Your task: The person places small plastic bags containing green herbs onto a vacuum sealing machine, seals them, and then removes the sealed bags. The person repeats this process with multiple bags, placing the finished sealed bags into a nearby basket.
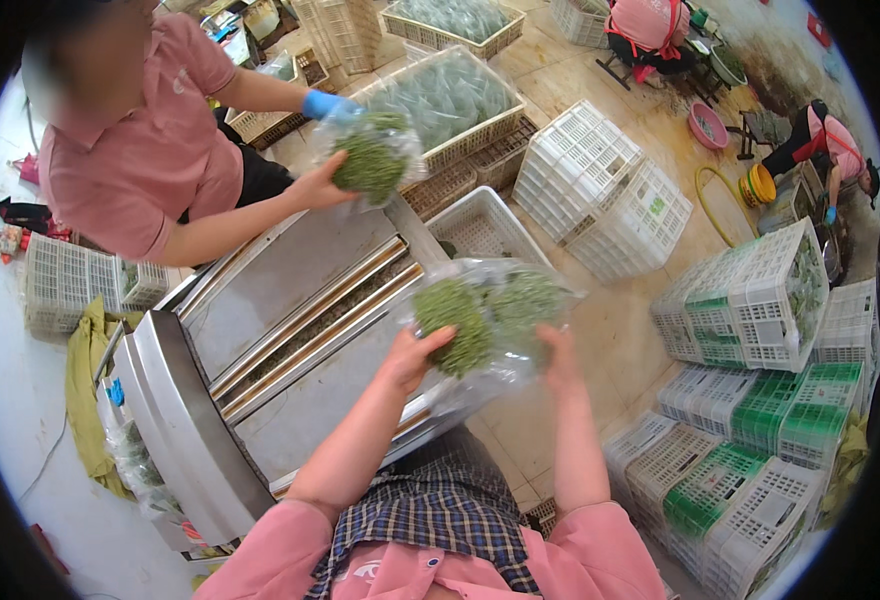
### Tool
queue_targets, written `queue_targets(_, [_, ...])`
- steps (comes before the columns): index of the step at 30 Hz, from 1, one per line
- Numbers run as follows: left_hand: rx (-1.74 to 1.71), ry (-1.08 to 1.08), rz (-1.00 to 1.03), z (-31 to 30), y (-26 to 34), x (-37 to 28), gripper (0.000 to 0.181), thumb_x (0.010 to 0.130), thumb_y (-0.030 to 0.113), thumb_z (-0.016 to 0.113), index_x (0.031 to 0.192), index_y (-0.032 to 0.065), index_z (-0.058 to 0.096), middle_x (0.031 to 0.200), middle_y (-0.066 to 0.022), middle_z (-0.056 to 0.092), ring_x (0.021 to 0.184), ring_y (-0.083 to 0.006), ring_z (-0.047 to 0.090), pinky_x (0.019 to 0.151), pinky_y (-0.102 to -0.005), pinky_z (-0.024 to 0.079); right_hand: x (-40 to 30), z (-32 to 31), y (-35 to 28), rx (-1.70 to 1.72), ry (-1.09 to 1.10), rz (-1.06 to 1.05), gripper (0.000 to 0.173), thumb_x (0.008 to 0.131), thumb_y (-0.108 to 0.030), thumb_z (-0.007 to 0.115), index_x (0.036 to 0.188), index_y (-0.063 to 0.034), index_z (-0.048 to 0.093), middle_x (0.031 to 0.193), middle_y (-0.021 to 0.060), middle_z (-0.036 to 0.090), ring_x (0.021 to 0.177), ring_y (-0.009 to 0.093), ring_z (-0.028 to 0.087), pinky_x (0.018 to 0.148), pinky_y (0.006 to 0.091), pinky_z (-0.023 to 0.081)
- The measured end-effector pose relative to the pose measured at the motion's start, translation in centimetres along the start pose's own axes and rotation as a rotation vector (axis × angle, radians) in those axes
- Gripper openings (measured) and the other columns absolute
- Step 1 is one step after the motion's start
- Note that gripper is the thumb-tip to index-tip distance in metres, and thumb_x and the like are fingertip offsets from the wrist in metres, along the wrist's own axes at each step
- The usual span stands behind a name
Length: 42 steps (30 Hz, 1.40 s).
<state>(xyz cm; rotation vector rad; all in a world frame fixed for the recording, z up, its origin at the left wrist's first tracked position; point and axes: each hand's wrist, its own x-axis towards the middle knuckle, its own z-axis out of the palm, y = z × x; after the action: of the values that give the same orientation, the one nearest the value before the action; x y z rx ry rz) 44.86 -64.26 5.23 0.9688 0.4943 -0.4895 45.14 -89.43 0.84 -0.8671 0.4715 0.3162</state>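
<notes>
My left hand (pixel 414 354) grips a clear plastic bag of green produce (pixel 451 322) by its left side, thumb on top. A second clear bag of green produce (pixel 526 306) lies right beside it, held at its right edge by my right hand (pixel 558 352), which is blurred. Both bags are over the right end of a steel machine (pixel 305 375) with long slots. Across the machine, a co-worker in a pink shirt (pixel 140 150) holds another bag of green produce (pixel 371 161), with a blue glove on one hand.
A white plastic basket (pixel 496 225) stands beyond the bags. Further off is a crate of filled clear bags (pixel 447 97). Stacked white crates (pixel 597 187) and green and white crates (pixel 740 420) stand on the tiled floor to the right. Two more people work at the upper right.
</notes>
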Motion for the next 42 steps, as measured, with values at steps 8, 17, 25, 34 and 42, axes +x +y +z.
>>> queue_targets(8, [0.640,0.276,0.143,3.0,0.5,13.6,0.054,0.081,0.024,0.072,0.124,-0.0025,0.053,0.121,-0.0151,0.061,0.108,-0.0247,0.059,0.093,-0.0350,0.046,7.9,-4.1,-0.7,0.049,0.272,0.014,0.030,0.082,-0.011,0.067,0.110,-0.0014,0.059,0.102,0.0076,0.065,0.089,0.020,0.064,0.077,0.0350,0.053])
queue_targets(17, [0.648,0.398,0.498,-6.1,0.0,3.4,0.028,0.085,0.017,0.066,0.109,0.0037,0.063,0.104,-0.0089,0.066,0.095,-0.0156,0.062,0.079,-0.0276,0.050,8.5,2.0,-0.9,0.165,0.281,-0.041,0.035,0.084,-0.010,0.064,0.117,-0.0020,0.056,0.107,0.0074,0.063,0.093,0.020,0.062,0.080,0.0352,0.052])
queue_targets(25, [0.505,0.721,0.417,-13.6,-2.5,-5.5,0.019,0.089,0.016,0.065,0.104,0.0045,0.065,0.092,-0.0047,0.067,0.083,-0.0111,0.061,0.074,-0.0268,0.050,4.8,14.8,2.0,-0.140,0.125,0.043,0.045,0.084,-0.004,0.064,0.126,-0.0020,0.050,0.117,0.0071,0.059,0.103,0.020,0.058,0.091,0.0343,0.046])
queue_targets(34, [-0.226,0.177,0.155,-14.7,-1.2,-11.8,0.067,0.085,0.027,0.069,0.141,0.0140,0.035,0.128,-0.0094,0.051,0.113,-0.0181,0.051,0.089,-0.0373,0.045,-0.4,18.2,11.3,-0.602,-0.539,0.208,0.048,0.079,-0.007,0.070,0.123,0.0003,0.052,0.113,0.0099,0.062,0.097,0.019,0.060,0.085,0.0338,0.049])
queue_targets(42, [-0.110,0.427,0.166,-16.6,-2.1,-17.5,0.093,0.073,0.022,0.082,0.146,0.0172,0.025,0.125,-0.0146,0.055,0.109,-0.0242,0.056,0.082,-0.0376,0.050,-5.7,24.1,14.0,-0.858,-0.690,0.272,0.051,0.080,-0.016,0.073,0.123,0.0015,0.051,0.111,0.0113,0.062,0.098,0.018,0.059,0.085,0.0325,0.048])
